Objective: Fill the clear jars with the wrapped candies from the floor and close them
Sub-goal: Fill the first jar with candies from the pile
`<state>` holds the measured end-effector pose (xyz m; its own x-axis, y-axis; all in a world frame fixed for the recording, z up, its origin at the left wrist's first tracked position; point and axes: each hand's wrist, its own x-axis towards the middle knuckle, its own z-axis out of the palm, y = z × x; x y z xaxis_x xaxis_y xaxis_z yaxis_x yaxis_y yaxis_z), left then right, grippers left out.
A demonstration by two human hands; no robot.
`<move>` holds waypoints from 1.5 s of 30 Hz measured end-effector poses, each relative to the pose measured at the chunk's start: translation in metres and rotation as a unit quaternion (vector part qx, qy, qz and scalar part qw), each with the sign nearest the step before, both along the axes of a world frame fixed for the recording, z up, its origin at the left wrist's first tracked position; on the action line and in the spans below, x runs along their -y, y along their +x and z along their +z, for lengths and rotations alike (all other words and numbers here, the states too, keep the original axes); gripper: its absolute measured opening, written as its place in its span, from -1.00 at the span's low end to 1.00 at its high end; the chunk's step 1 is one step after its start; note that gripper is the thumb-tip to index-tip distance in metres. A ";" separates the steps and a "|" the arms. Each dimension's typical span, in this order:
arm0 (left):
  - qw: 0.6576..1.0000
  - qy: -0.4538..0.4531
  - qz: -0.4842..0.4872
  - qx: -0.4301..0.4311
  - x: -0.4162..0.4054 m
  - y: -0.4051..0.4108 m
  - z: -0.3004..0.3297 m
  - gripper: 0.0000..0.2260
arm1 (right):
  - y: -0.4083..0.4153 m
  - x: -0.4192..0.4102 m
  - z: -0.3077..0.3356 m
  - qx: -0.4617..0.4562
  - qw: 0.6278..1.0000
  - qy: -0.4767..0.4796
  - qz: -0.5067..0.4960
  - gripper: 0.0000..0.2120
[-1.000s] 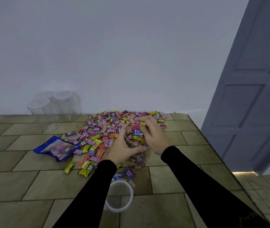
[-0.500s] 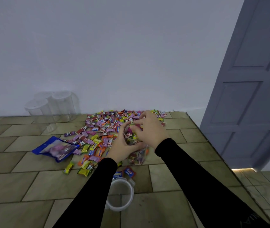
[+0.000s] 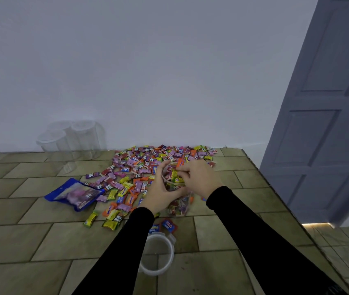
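Note:
A clear jar stands on the tiled floor, packed with wrapped candies up to its open mouth. My left hand grips the jar's left side near the rim. My right hand sits over the right of the mouth, fingers curled down onto the top candies; whether it pinches one I cannot tell. A wide spread of colourful wrapped candies lies behind and left of the jar. The jar's clear lid lies on the floor close to me, between my forearms.
Three empty clear jars with lids stand by the white wall at the far left. A blue candy bag lies left of the pile. A grey panelled door fills the right side, beyond the floor's edge.
My right hand has come down from above the jar mouth onto the candies inside. The view has shifted slightly; my left hand keeps its hold on the jar.

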<state>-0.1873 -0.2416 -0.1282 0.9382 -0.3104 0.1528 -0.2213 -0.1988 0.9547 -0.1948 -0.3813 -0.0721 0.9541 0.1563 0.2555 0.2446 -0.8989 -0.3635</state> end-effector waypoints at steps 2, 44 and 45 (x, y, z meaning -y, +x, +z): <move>1.000 0.003 0.004 -0.001 0.000 -0.001 0.001 -0.28 | 0.000 0.000 -0.001 0.010 1.000 0.003 0.001 -0.72; 0.851 0.525 0.003 0.021 -0.042 -0.030 -0.038 -0.86 | 0.000 0.000 -0.086 0.000 0.911 0.413 0.007 -0.11; 0.859 0.512 0.009 0.020 -0.042 -0.030 -0.039 -0.87 | 0.001 0.002 -0.085 0.004 0.910 0.414 0.013 -0.13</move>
<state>-0.2173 -0.1997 -0.1669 0.9448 -0.2863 -0.1596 -0.2376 -0.9335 0.2684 -0.1943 -0.3831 -0.1573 0.9503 -0.0701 0.3034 0.2682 -0.3110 -0.9118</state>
